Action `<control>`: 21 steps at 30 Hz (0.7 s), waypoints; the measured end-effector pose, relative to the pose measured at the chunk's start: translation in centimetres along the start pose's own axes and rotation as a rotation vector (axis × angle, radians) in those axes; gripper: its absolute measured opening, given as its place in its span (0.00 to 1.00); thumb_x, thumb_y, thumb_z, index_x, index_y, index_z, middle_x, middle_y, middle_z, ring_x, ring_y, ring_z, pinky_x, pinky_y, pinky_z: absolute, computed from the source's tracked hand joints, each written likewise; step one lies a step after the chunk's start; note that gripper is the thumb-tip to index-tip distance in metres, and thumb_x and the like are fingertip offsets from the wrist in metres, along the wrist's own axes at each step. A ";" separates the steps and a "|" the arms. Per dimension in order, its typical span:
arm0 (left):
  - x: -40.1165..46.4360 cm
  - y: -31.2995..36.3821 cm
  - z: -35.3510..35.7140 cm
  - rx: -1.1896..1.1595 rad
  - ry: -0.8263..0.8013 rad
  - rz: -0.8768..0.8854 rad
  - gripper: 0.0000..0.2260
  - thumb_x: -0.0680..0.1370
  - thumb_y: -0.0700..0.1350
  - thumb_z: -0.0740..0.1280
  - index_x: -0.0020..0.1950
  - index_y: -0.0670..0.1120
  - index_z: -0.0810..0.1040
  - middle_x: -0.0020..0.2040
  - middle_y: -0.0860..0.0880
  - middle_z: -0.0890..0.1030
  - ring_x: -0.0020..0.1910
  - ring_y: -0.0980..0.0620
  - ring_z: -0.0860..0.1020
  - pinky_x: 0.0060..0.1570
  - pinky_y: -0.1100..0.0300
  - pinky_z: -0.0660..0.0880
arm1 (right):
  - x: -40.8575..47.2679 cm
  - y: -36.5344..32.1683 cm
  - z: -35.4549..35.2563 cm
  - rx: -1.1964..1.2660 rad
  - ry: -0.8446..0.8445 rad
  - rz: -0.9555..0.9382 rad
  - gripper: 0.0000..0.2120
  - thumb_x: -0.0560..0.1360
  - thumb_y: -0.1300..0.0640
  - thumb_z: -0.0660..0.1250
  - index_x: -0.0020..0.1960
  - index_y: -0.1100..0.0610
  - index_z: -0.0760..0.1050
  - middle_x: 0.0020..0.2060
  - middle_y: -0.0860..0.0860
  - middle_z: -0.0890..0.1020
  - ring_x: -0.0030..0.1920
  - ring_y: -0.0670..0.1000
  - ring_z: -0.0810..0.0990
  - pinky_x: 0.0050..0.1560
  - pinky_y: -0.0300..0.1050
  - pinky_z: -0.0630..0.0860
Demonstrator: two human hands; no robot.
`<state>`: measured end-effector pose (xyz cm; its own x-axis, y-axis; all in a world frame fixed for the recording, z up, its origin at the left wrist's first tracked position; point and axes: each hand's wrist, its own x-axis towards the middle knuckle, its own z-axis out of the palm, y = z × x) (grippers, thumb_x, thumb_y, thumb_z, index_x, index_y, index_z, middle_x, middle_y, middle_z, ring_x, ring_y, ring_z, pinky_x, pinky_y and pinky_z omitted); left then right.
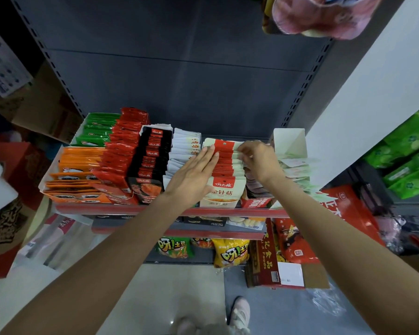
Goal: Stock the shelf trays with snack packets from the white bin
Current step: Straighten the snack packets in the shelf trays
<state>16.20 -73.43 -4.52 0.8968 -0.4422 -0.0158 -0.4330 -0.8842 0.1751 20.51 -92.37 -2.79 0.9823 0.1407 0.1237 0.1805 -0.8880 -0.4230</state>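
Our right fingers (246, 151) curl over the upper edges of the red-and-cream enoki mushroom packets (224, 165), pinching at the right side of the row near its back end. The right hand (259, 160) comes in from the right, its wrist above the pale pink packets (256, 184) of the next row. Our left fingers (208, 155) are straight and together, lying flat against the left side of the same row, so the left hand (194, 177) grips nothing and only presses. The row thus sits between our two hands, its long axis running from the shelf's red front lip (121, 209) toward the dark back panel (179, 93), and the packets stand on edge, one behind another.

The relation that matters for the next move is this: the row lies directly under and between the fingers, and any squaring or pushing must go along that front-to-back axis. The right hand is nearer the back packets, the left nearer the front, so we judge the right hand better placed to seat the rear ones.

Further out, white packets (184, 151), black packets (150, 160), red packets (121, 151), orange packets (78, 165) and green packets (95, 131) fill the trays leftward. A folded white carton (290, 141) stands at the right end. The white bin cannot be identified with any certainty.
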 end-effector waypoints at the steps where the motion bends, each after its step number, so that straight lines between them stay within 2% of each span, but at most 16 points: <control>1: 0.0 0.0 0.0 -0.004 0.000 -0.001 0.37 0.80 0.50 0.62 0.77 0.47 0.37 0.77 0.49 0.35 0.75 0.54 0.37 0.71 0.61 0.36 | 0.3 0.0 0.2 -0.008 -0.004 -0.003 0.07 0.77 0.62 0.64 0.52 0.60 0.79 0.48 0.56 0.83 0.47 0.56 0.81 0.48 0.45 0.75; 4: 0.1 -0.1 -0.3 -0.022 -0.004 -0.023 0.39 0.79 0.51 0.64 0.77 0.47 0.37 0.77 0.49 0.37 0.76 0.54 0.37 0.74 0.59 0.39 | 0.8 -0.5 0.5 -0.058 -0.030 0.009 0.07 0.78 0.59 0.63 0.52 0.58 0.79 0.46 0.55 0.83 0.45 0.56 0.81 0.46 0.47 0.77; 8: 0.3 -0.3 -0.6 -0.023 -0.013 -0.030 0.40 0.78 0.52 0.64 0.77 0.47 0.37 0.77 0.49 0.36 0.76 0.54 0.36 0.73 0.59 0.38 | 0.9 -1.0 0.6 -0.142 -0.071 -0.060 0.10 0.80 0.59 0.60 0.53 0.56 0.81 0.48 0.55 0.84 0.48 0.57 0.82 0.48 0.48 0.78; 10: 0.2 -0.3 -0.7 -0.006 -0.011 -0.020 0.41 0.78 0.53 0.64 0.77 0.47 0.37 0.77 0.49 0.36 0.75 0.54 0.36 0.72 0.60 0.37 | 1.4 -0.7 0.0 -0.017 -0.164 -0.059 0.09 0.78 0.60 0.63 0.54 0.58 0.81 0.51 0.55 0.84 0.50 0.54 0.82 0.52 0.42 0.76; 12: 0.3 -0.4 -0.7 0.015 0.001 -0.002 0.42 0.77 0.54 0.65 0.77 0.47 0.36 0.77 0.50 0.35 0.75 0.54 0.36 0.70 0.61 0.35 | 1.6 -0.7 -1.0 0.141 -0.255 -0.021 0.09 0.77 0.62 0.65 0.54 0.61 0.82 0.52 0.53 0.83 0.50 0.48 0.80 0.52 0.34 0.71; 14: 0.8 -0.4 -0.6 0.038 -0.006 0.000 0.42 0.77 0.54 0.65 0.77 0.46 0.37 0.77 0.49 0.36 0.76 0.53 0.37 0.70 0.61 0.35 | 1.9 -0.6 -1.2 0.147 -0.181 -0.002 0.08 0.76 0.63 0.66 0.53 0.61 0.82 0.52 0.54 0.84 0.51 0.50 0.81 0.53 0.36 0.72; 17: 2.0 -0.5 -1.0 0.032 -0.055 -0.036 0.42 0.77 0.54 0.65 0.77 0.45 0.38 0.78 0.48 0.39 0.76 0.53 0.39 0.73 0.59 0.38 | 1.8 -0.7 -0.1 -0.030 -0.073 -0.027 0.09 0.77 0.63 0.64 0.52 0.62 0.82 0.49 0.58 0.84 0.49 0.56 0.82 0.53 0.48 0.76; 19: 2.6 -0.6 -1.2 0.034 -0.079 -0.044 0.43 0.76 0.54 0.67 0.77 0.44 0.40 0.78 0.47 0.40 0.77 0.52 0.41 0.74 0.58 0.41 | 1.1 -0.9 0.6 -0.085 -0.001 -0.052 0.11 0.79 0.62 0.61 0.57 0.62 0.80 0.53 0.58 0.81 0.50 0.57 0.80 0.52 0.49 0.76; 21: 2.8 -0.5 -1.2 0.072 -0.084 -0.046 0.44 0.75 0.55 0.67 0.77 0.44 0.40 0.78 0.47 0.40 0.77 0.51 0.42 0.74 0.57 0.42 | 0.2 -1.1 0.9 -0.046 0.082 -0.064 0.15 0.79 0.63 0.60 0.64 0.62 0.74 0.61 0.58 0.76 0.59 0.57 0.76 0.59 0.48 0.74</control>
<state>19.03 -74.03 -3.47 0.9062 -0.4096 -0.1047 -0.4001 -0.9109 0.1011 20.51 -90.97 -3.08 0.9612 0.1631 0.2226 0.2381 -0.8980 -0.3701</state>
